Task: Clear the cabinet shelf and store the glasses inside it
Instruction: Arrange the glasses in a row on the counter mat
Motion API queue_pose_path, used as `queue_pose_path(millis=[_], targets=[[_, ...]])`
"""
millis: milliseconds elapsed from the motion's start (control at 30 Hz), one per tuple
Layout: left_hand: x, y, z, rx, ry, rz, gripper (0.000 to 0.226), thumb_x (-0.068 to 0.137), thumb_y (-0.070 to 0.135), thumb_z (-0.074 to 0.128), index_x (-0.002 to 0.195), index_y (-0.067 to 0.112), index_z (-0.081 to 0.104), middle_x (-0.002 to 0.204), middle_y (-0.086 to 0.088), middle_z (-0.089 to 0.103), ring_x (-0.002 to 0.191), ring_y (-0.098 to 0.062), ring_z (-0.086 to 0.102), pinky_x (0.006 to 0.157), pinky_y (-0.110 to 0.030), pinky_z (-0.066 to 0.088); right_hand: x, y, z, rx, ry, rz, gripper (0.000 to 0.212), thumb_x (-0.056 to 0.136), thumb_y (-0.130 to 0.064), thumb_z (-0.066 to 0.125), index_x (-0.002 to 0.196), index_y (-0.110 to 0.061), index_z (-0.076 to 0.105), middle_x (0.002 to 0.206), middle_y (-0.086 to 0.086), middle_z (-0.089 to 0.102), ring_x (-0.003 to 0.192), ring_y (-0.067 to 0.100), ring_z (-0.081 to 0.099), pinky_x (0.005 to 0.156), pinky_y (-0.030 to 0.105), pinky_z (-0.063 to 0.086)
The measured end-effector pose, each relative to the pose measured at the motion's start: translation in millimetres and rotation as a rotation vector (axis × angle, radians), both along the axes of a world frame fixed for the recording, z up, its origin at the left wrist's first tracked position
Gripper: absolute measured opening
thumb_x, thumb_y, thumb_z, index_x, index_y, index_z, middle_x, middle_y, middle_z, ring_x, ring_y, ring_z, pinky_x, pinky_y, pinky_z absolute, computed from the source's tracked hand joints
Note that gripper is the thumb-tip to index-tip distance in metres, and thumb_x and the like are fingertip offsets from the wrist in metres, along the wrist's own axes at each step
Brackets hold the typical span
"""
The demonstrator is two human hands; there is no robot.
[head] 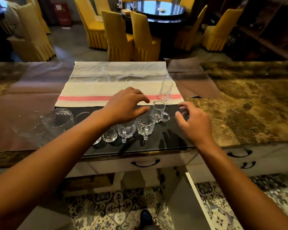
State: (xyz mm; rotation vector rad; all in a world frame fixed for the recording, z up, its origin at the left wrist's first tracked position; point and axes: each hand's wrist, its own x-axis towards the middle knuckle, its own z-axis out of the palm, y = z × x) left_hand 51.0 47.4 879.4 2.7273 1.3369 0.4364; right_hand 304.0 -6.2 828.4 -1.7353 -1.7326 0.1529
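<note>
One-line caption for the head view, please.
Both hands, left hand and right hand, hover open around a small glass pitcher beside handled glass mugs on a marble counter.

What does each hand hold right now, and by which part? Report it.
Nothing is held. The left hand and the right hand hover open on either side of the small glass pitcher, not touching it.

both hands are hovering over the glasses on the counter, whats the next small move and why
Probably close both hands on the small glass pitcher. The left hand and right hand flank it with fingers spread, holding nothing, and it stands upright on the dark mat, still on the counter.
</note>
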Motion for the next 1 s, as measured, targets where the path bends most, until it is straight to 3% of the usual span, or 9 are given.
queue_pose_path(millis=[100, 300, 467, 600, 767, 1000], targets=[[16, 8, -1, -0.003, 0.016, 0.016, 0.038, 0.095, 0.051, 0.055, 0.120, 0.027, 0.069, 0.125, 0.001, 0.066, 0.118, -0.021, 0.054, 0.094, -0.043, 0.048, 10, 16, 0, 0.001, -0.004, -0.028, 0.034, 0.091, -0.040, 0.058, 0.123, -0.028, 0.062, 0.106, -0.002, 0.072, 0.093, 0.018, 0.066, 0.077, 0.038, 0.057], [51, 24, -11, -0.061, -0.013, 0.026, 0.037, 0.096, 0.050, 0.054, 0.121, 0.028, 0.068, 0.119, 0.003, 0.068, 0.113, -0.018, 0.056, 0.091, -0.040, 0.049, 29, 75, -7, -0.086, 0.185, -0.013, 0.035, 0.090, -0.037, 0.059, 0.124, -0.027, 0.064, 0.113, -0.001, 0.073, 0.095, 0.014, 0.067, 0.085, 0.041, 0.059], [74, 40, -21, -0.065, -0.015, 0.103, 0.033, 0.093, 0.050, 0.059, 0.114, 0.027, 0.071, 0.106, 0.006, 0.071, 0.102, -0.016, 0.057, 0.082, -0.036, 0.050, 41, 126, -15, -0.189, 0.126, 0.068, 0.042, 0.091, -0.044, 0.057, 0.132, -0.034, 0.056, 0.113, 0.000, 0.072, 0.099, 0.020, 0.067, 0.085, 0.048, 0.059], [82, 50, -30, -0.058, -0.019, 0.186, 0.029, 0.091, 0.051, 0.062, 0.106, 0.029, 0.073, 0.099, 0.008, 0.073, 0.095, -0.014, 0.062, 0.069, -0.027, 0.039, 43, 158, -24, -0.217, 0.084, 0.087, 0.045, 0.092, -0.047, 0.056, 0.136, -0.038, 0.051, 0.113, 0.001, 0.072, 0.100, 0.026, 0.067, 0.087, 0.045, 0.056], [88, 59, -37, -0.121, 0.132, 0.248, 0.044, 0.088, 0.063, 0.057, 0.087, 0.025, 0.078, 0.087, 0.005, 0.074, 0.081, -0.017, 0.067, 0.069, -0.035, 0.057, 40, 181, -36, -0.260, 0.044, 0.119, 0.046, 0.095, -0.051, 0.053, 0.139, -0.038, 0.048, 0.112, 0.004, 0.073, 0.104, 0.032, 0.066, 0.090, 0.046, 0.055], [103, 57, -43, -0.173, 0.186, 0.207, 0.044, 0.087, 0.066, 0.056, 0.088, 0.027, 0.077, 0.090, 0.006, 0.072, 0.095, -0.018, 0.058, 0.071, -0.036, 0.054, 38, 193, -42, -0.222, -0.045, 0.189, 0.036, 0.097, -0.042, 0.051, 0.132, -0.031, 0.056, 0.105, 0.007, 0.076, 0.103, 0.035, 0.066, 0.092, 0.046, 0.051]])
